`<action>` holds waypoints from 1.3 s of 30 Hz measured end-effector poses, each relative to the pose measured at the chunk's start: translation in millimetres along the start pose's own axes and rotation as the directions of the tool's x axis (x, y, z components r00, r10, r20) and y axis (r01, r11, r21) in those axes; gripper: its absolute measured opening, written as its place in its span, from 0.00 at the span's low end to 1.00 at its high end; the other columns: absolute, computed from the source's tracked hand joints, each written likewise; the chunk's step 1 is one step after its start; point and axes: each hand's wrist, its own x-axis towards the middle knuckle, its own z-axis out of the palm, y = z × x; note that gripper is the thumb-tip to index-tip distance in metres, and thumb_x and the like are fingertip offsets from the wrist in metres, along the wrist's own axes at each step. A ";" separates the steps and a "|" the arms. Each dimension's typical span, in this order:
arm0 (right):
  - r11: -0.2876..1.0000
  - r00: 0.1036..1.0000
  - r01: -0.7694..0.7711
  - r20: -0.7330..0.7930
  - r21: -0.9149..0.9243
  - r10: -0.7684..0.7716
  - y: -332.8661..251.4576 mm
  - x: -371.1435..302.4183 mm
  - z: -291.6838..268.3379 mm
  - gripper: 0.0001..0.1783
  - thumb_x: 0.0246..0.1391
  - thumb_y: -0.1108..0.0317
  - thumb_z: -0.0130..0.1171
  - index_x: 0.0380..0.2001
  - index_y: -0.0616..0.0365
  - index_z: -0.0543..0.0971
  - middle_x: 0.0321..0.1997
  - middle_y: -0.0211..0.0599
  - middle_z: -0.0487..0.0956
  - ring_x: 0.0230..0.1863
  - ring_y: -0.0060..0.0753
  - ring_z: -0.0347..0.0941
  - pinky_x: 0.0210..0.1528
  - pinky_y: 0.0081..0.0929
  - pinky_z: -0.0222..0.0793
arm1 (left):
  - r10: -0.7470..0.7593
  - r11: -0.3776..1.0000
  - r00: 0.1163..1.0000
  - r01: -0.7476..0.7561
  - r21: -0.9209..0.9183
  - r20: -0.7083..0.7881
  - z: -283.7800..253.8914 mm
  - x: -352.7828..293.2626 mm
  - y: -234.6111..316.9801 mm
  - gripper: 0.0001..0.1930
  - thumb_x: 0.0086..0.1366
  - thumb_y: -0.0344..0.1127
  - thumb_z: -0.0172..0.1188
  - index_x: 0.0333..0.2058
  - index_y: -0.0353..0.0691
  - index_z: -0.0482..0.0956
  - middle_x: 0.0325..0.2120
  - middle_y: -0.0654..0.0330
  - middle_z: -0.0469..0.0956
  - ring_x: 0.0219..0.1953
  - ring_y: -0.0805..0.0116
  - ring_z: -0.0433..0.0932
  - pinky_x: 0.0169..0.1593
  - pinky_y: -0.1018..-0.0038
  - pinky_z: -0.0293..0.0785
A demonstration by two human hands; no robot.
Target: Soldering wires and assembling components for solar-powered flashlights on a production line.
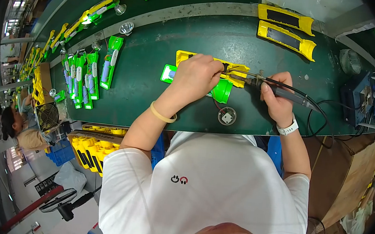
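Note:
My right hand (278,99) is closed around the dark handle of a soldering iron (297,98). The iron's metal tip points left, at a yellow plastic shell (185,55). My left hand (198,75) is bent over that shell with its fingers pinched together; what they grip is hidden beneath them. Under and in front of the yellow shell lies a green housing (221,92), partly covered by my left hand. A thin wire runs from it to a round clear lamp cup (227,116) near the table's front edge.
On the left of the green table (152,99) stand several green flashlight bodies (79,78). Two yellow shells (287,38) lie at the back right. A blue soldering station (366,101) with a solder spool sits at the right, its black cable looping nearby. A box of yellow shells (92,150) stands below left.

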 end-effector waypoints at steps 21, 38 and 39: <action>0.923 1.000 0.026 -0.025 0.383 -0.018 -19.4 24.0 32.2 0.13 0.60 0.69 0.47 0.43 0.60 0.57 0.42 0.45 0.70 0.45 0.42 0.75 0.45 0.31 0.75 | 0.016 1.000 1.000 -0.016 -0.002 0.015 -1.0 -0.3 -0.8 0.04 0.50 0.31 0.58 0.26 0.40 0.77 0.21 0.57 0.73 0.28 0.58 0.74 0.33 0.65 0.71; 0.962 1.000 0.007 0.016 0.272 -0.012 -14.0 20.5 24.0 0.13 0.62 0.65 0.45 0.45 0.60 0.59 0.39 0.47 0.74 0.41 0.39 0.77 0.44 0.29 0.73 | -0.071 0.997 0.990 0.067 -0.033 -0.120 -9.1 -19.4 17.5 0.06 0.46 0.35 0.62 0.22 0.40 0.78 0.19 0.59 0.74 0.30 0.61 0.77 0.33 0.67 0.73; 0.965 1.000 0.012 0.002 0.263 -0.013 -14.0 20.3 25.1 0.13 0.62 0.65 0.45 0.44 0.60 0.59 0.39 0.46 0.74 0.41 0.39 0.77 0.44 0.29 0.73 | -0.160 0.972 0.982 0.138 -0.191 -0.102 -18.4 -21.9 19.8 0.07 0.47 0.34 0.64 0.23 0.38 0.77 0.20 0.60 0.75 0.30 0.64 0.77 0.33 0.69 0.73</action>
